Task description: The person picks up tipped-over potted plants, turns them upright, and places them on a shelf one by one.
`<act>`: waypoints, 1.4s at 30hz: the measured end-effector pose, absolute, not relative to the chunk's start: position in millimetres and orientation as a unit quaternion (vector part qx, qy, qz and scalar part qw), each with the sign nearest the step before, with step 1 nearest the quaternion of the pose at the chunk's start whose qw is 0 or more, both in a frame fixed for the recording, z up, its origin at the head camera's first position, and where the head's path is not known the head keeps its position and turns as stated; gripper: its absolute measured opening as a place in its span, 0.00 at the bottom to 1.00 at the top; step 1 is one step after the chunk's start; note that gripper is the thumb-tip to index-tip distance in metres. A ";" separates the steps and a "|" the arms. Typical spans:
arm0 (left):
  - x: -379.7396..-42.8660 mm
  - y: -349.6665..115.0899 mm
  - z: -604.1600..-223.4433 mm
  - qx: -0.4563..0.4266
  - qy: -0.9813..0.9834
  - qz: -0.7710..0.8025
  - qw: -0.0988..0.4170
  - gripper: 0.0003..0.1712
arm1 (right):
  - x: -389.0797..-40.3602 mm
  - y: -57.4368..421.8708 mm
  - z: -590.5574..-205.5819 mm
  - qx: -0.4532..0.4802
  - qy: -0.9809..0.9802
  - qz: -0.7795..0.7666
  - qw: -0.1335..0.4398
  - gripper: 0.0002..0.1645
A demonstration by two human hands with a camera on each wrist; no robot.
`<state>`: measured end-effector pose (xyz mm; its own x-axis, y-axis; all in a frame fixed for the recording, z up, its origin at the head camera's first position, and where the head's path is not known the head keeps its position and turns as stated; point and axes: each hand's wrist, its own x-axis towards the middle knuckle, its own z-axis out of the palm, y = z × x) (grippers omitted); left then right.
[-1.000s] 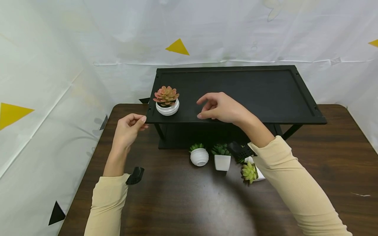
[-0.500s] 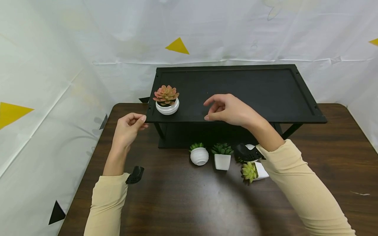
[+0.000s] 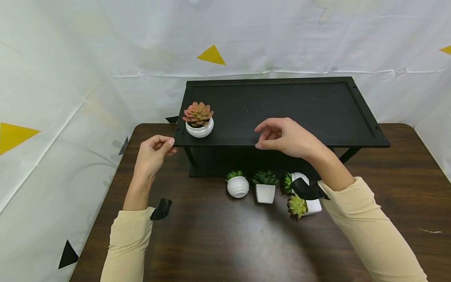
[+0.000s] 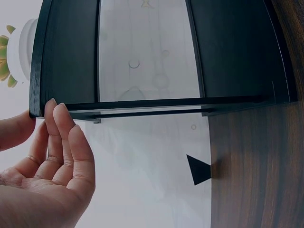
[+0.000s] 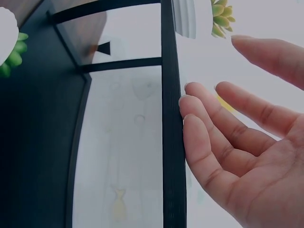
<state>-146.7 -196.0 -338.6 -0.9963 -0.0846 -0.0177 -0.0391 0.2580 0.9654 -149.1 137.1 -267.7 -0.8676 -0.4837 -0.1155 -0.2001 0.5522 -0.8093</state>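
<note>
At the front left corner of the black two-tier shelf [image 3: 296,113], my left hand [image 3: 152,154] pinches the top board, thumb above and fingertips below, as the left wrist view shows. A pinkish succulent in a round white ridged pot [image 3: 199,128] stands upright on that top board close to this corner. My right hand [image 3: 287,137] hovers at the middle of the front edge with loosely bent fingers and nothing between them. In the right wrist view its fingertips [image 5: 197,135] are right at the edge of the top board [image 5: 173,142].
On the brown wooden table [image 3: 218,243], before the shelf, are a round white pot [image 3: 238,187], a square white pot with a dark green succulent [image 3: 265,194], and tipped pots with a green succulent [image 3: 287,183] and a yellow-green succulent [image 3: 297,205]. A white patterned sheet [image 3: 264,39] hangs behind.
My right hand has moved rightward and slightly toward me along the shelf's front edge, uncovering more of the tipped pots. My left hand and the pink succulent stay put.
</note>
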 end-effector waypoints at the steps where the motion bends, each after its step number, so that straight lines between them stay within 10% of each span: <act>1: -146.7 -196.0 -338.6 0.039 -0.793 -0.608 0.018 0.13 | -148.1 138.7 -268.0 -0.198 0.866 -0.429 0.164 0.21; 42: -145.5 -197.3 -337.5 0.045 -0.794 -0.606 0.015 0.13 | -97.0 227.0 -327.4 -0.156 0.869 -0.447 0.143 0.21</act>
